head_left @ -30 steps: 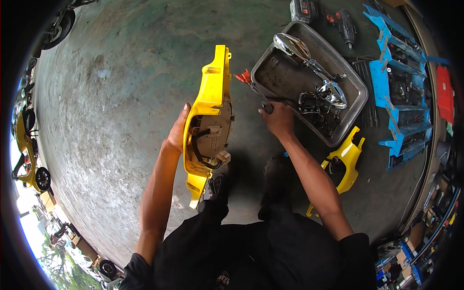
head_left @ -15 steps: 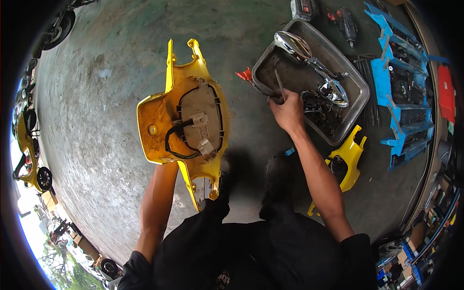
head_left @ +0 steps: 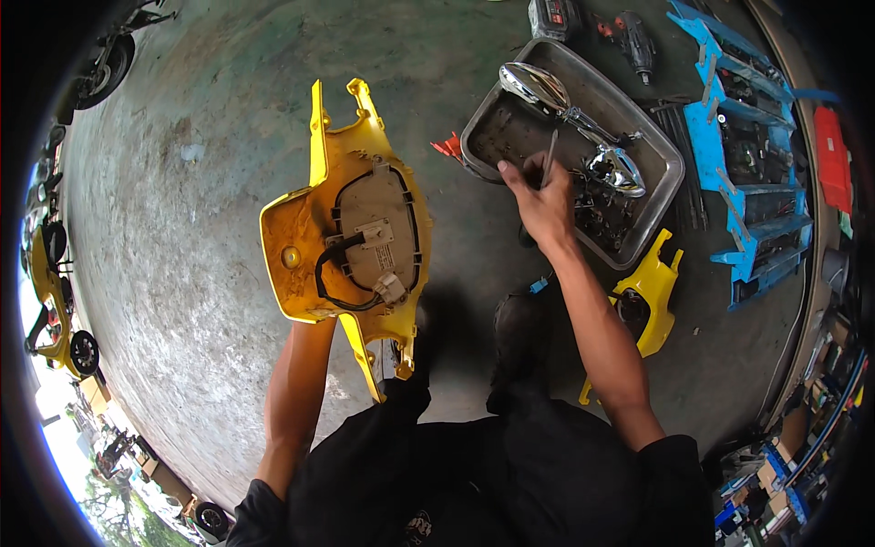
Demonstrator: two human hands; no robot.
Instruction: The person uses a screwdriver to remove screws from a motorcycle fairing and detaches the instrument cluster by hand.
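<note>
A yellow plastic headlight cover (head_left: 371, 310) faces me with its inner side up, a headlight unit (head_left: 374, 214) with a black cable and a white connector (head_left: 390, 288) fitted in it. My left forearm (head_left: 299, 387) runs beneath the cover; the hand is hidden behind it and supports it. Above the near left part of a metal tray (head_left: 672, 196), my right hand (head_left: 547, 205) grips a thin metal rod (head_left: 550, 157), like a screwdriver shaft, with the thumb held out. Its handle end cannot be made out.
Two chrome mirrors (head_left: 538, 87) (head_left: 616, 170) and small hardware lie in the tray. A second yellow panel (head_left: 658, 319) sits on the floor near my right forearm. Farther right stand a blue toolbox (head_left: 706, 128) and a red case (head_left: 831, 159); a power drill (head_left: 635, 46) lies beyond the tray.
My right hand has turned, so the rod now leans right instead of left and the thumb stands out. The cover stays almost still; the whole view has shifted slightly.
</note>
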